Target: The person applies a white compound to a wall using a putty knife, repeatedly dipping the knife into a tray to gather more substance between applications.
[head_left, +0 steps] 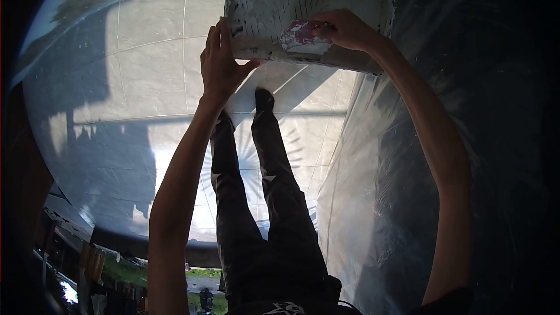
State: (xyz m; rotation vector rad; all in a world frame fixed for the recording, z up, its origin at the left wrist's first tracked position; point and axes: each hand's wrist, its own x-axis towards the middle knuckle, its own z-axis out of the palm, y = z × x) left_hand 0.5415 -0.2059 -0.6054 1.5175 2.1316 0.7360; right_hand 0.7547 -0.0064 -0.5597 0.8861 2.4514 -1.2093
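Head view, looking down the person's own body: both bare arms were raised to a pale, plaster-smeared slab (303,6) held at the top of the frame, its face scored with short hatched lines and its edges chipped dark. The left hand (220,64) lay flat against the slab's left edge, fingers (214,38) straight and pressed together, thumb hooked under the lower edge. The right hand (344,28) rested on the slab's face near its lower right, fingers curled down onto a small reddish-white pad (300,38) and pressing it to the surface. Below the slab, dark trousers (262,198) and one foot (263,99) stood on a sunlit tiled floor (134,81). Clear plastic sheeting (379,198) hung at the right, just beside the legs.
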